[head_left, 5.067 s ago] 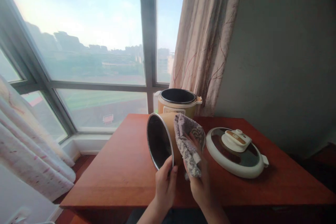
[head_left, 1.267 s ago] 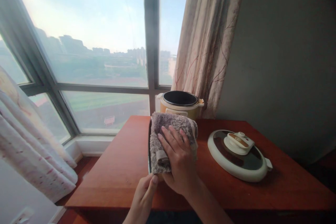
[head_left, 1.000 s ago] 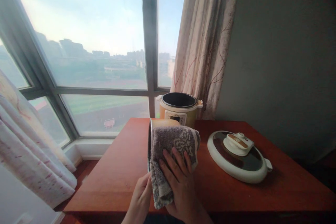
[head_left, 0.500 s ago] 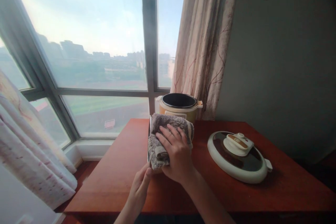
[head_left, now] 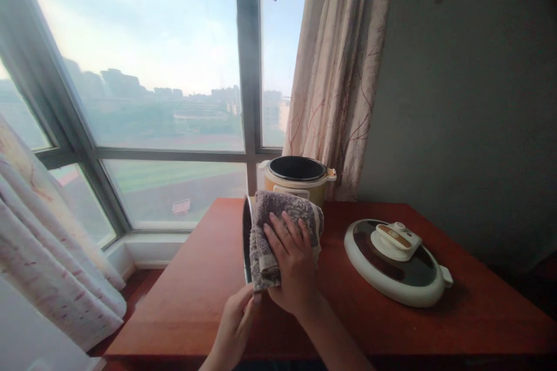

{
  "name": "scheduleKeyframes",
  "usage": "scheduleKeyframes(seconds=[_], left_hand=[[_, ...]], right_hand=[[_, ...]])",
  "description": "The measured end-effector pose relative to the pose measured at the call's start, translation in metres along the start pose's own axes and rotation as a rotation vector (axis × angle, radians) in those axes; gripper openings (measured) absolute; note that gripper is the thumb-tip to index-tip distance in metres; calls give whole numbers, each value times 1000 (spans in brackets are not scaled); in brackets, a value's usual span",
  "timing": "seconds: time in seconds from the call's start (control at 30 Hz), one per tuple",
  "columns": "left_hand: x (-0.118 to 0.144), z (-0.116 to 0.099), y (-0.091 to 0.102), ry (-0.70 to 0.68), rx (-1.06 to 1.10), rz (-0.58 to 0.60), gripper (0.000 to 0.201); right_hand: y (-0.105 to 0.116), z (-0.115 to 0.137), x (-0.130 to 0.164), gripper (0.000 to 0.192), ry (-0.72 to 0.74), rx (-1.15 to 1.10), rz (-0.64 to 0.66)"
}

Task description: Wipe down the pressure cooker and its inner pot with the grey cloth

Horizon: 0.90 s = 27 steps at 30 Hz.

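Observation:
A metal pot (head_left: 247,237) is tipped on its side above the table, its dark opening facing left. My left hand (head_left: 235,316) pinches the lower edge of its rim. Most of the pot's outer wall is hidden under a folded grey towel (head_left: 267,237). With fingers spread over the cloth, my right hand (head_left: 293,261) holds the towel against that wall. Just behind stands a cream and tan cooker body (head_left: 319,191), upright and without its lid, its black inside showing.
A round cream lid (head_left: 354,258) with a dark centre and raised handle lies on the red-brown table (head_left: 174,301) to the right. Windows (head_left: 174,153) border the table's far left side. One curtain (head_left: 331,81) hangs behind the cooker, another curtain (head_left: 52,243) at left.
The pot has turned slightly, so more of its dark opening shows at left. My right hand and the towel have shifted a little right, and my left hand slightly right and down.

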<state>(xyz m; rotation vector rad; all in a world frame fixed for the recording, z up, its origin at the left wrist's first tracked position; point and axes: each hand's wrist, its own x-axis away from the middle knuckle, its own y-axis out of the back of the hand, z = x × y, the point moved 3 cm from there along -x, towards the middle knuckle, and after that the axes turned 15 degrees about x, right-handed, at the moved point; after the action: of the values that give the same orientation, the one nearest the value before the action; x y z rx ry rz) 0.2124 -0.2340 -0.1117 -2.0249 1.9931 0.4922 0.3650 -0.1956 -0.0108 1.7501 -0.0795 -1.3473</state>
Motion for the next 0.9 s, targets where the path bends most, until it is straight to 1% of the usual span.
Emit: scheduleKeyframes(seconds=[0.07,0.13,0.23,0.3,0.4,0.5,0.6,0.73,0.8,0.9], left_hand=[[2,-2,-5,6,19,8,49],[2,-6,-8,31,52,11,51],[-3,-12,-7,82,121,-3,57],[-7,-17,-5,112,165,-19,59],[-11,-23,-1,154,232,-75,60],[-13,-27,-3,205,311,-163,62],[-16,-37,-12,261,395,-217,63],[-27,-59,-22,319,501,-258,65],[-33,-68,-22,316,514,-251,63],[-38,-74,-18,342,492,-257,63]], right_hand=[[-4,1,14,88,-1,19,-26],[-9,2,30,87,10,40,-25],[-20,7,54,86,55,74,-11],[-27,11,68,84,88,94,-34],[-32,16,83,80,119,108,-101],[-25,16,85,79,154,115,-154],[-7,13,71,77,157,118,-148],[22,5,30,75,63,11,-88],[32,2,2,75,21,-56,-13],[36,-3,-39,65,-74,-123,120]])
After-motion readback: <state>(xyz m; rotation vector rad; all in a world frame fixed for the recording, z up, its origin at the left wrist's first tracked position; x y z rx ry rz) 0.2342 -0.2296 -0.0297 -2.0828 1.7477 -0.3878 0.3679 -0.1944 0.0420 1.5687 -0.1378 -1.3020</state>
